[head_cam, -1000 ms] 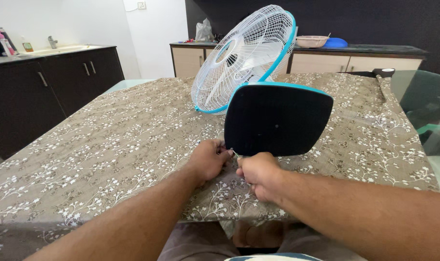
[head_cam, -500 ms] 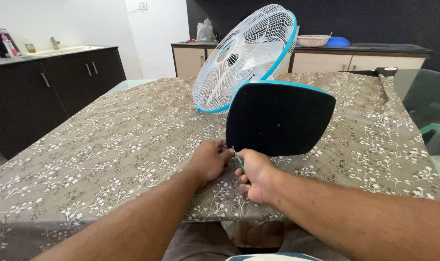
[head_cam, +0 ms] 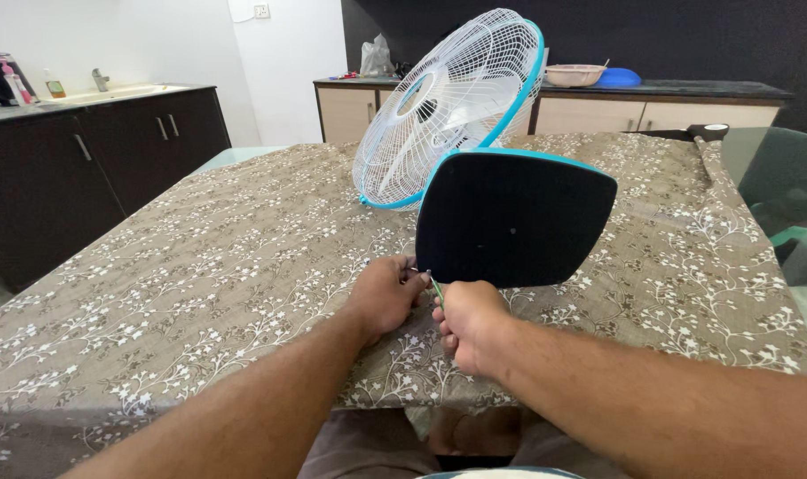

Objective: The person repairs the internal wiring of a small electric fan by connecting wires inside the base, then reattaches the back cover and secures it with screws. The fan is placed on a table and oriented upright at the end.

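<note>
A table fan lies tipped on the table, its black square base (head_cam: 514,218) with a blue rim facing me and its white wire cage (head_cam: 450,106) leaning away behind. My left hand (head_cam: 387,293) rests on the cloth at the base's lower left corner, fingers curled against it. My right hand (head_cam: 465,324) sits just beside it, closed around a thin green-handled tool (head_cam: 435,287) whose tip points up at the same corner. What the left fingers pinch is hidden.
A brown floral tablecloth (head_cam: 199,293) covers the table, whose front edge is right at my lap. Dark cabinets with a sink (head_cam: 84,151) stand at left. A counter with a pink bowl (head_cam: 574,74) runs along the back. A green chair (head_cam: 789,195) stands at right.
The camera view shifted slightly. My right hand has drawn a little toward me and lower, still on the tool; the left hand stays at the base's corner.
</note>
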